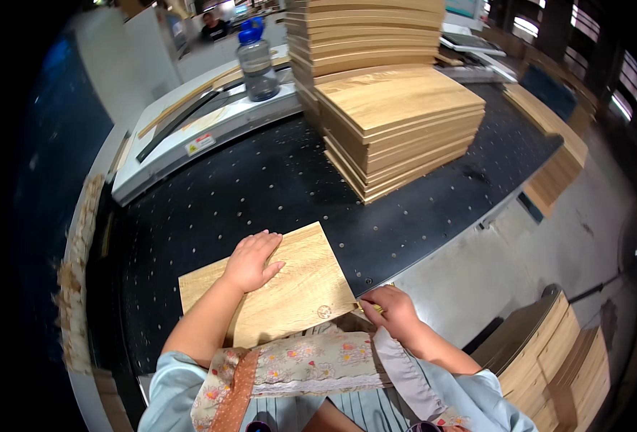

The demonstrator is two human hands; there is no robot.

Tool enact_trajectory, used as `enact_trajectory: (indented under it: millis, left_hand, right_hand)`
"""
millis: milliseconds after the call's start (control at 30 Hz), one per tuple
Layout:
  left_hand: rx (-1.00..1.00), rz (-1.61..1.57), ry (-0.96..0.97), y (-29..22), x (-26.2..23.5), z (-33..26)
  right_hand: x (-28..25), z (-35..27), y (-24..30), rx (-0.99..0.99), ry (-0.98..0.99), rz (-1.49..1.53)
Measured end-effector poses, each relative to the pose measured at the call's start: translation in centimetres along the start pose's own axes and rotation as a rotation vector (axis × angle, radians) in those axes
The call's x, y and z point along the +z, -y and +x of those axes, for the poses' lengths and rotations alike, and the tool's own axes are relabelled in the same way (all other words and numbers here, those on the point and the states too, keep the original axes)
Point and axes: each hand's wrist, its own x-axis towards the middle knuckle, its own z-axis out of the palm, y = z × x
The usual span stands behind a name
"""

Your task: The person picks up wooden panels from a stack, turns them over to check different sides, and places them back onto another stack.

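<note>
The left hand (250,261) lies flat and open on a light wood board (272,288) on the black table (261,180), and the right hand (394,311) is curled around something small and yellow at the board's corner.

Board (275,288) lies flat on the table (261,180) at the near edge, left hand (250,261) pressed on its top at 10 o'clock of its middle, right hand (392,311) just off its corner at 4 o'clock. Stack of boards (398,122) sits on the table at 1 o'clock from the board, well apart, a taller stack (365,32) right behind it. Water bottle (256,61) stands at 12 o'clock on the machine bed (203,129) behind the table; more board stacks (549,353) on the floor at 4 o'clock.
</note>
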Motion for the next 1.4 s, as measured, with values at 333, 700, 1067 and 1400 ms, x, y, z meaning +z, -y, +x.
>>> enact_trajectory:
  millis: [333, 700, 1067, 1400]
  left_hand:
    - [0.245, -0.065, 0.065, -7.5, 2.4, 6.5]
    - [0.49, -0.303, 0.287, -15.2, 3.9, 11.5]
    - [0.692, 0.062, 0.222, -23.3, 8.6, 14.2]
    - [0.729, 0.158, 0.2, -23.1, 9.8, 14.0]
  right_hand:
    - [-1.0, -4.1, -2.4, 0.982, 0.115, 1.414]
    - [-6.8, -20.6, 0.1, 0.68, -0.614, 1.51]
    - [-0.7, -44.6, 11.4, 0.497, -1.993, 0.845]
    - [3.9, -56.6, 4.0, 0.444, -2.698, 0.649]
